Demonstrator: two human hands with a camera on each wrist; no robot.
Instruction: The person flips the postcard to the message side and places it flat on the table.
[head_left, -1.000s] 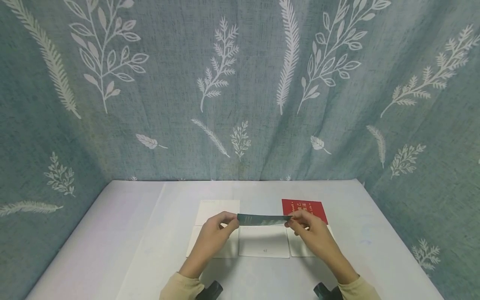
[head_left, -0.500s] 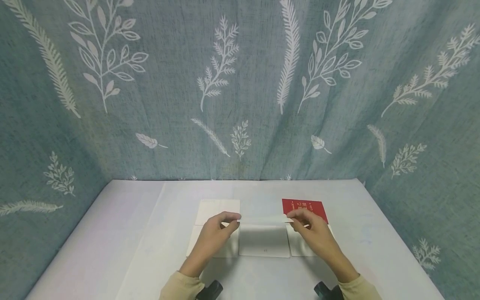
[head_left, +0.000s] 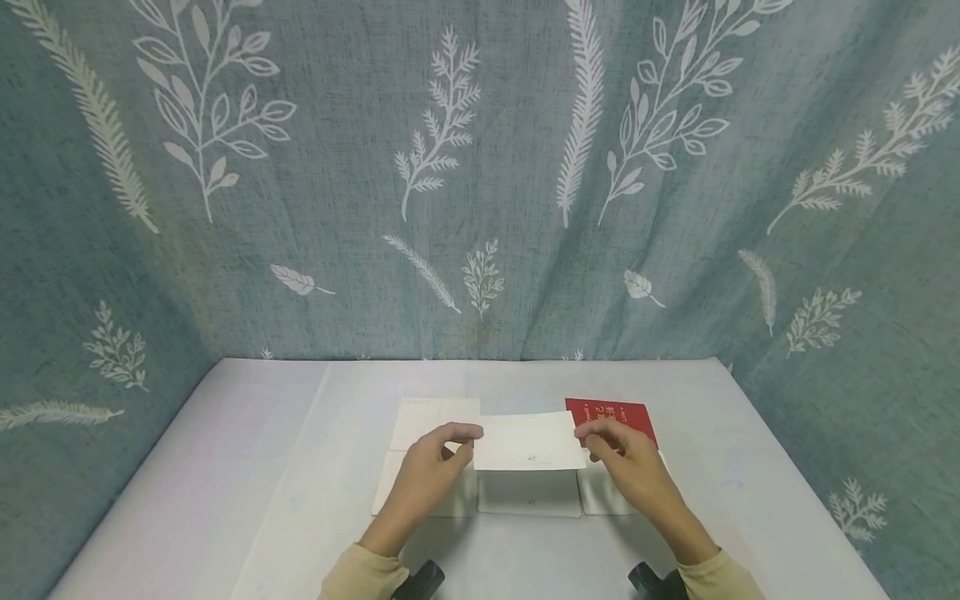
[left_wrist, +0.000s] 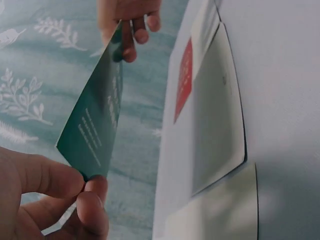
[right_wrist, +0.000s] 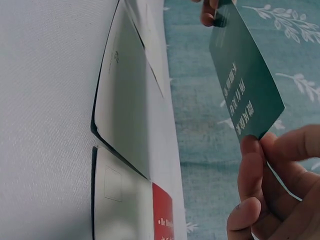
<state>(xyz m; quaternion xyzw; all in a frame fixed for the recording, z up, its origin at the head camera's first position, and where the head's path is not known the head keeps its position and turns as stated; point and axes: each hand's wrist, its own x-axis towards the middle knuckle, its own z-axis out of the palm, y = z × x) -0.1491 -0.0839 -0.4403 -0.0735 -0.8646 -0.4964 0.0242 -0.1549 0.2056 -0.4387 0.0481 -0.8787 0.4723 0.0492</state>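
We see the left hand [head_left: 424, 468] and right hand [head_left: 636, 468] pinched closed on opposite ends of the green-backed card [head_left: 528, 442], presumably leaving its faces uncovered; it hangs above the middle white card [head_left: 529, 492] on the bench [head_left: 300, 500]; other cards [head_left: 435, 417] lie in rows, likely for visibility.

Card [head_left: 529, 442] of smooth, matt paper; backdrop [head_left: 525, 275] of coarse-woven cloth.

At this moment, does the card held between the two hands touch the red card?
Apart. The left wrist view shows it: the held card is up in the air, and the teal curtain is visible between it and the red card.
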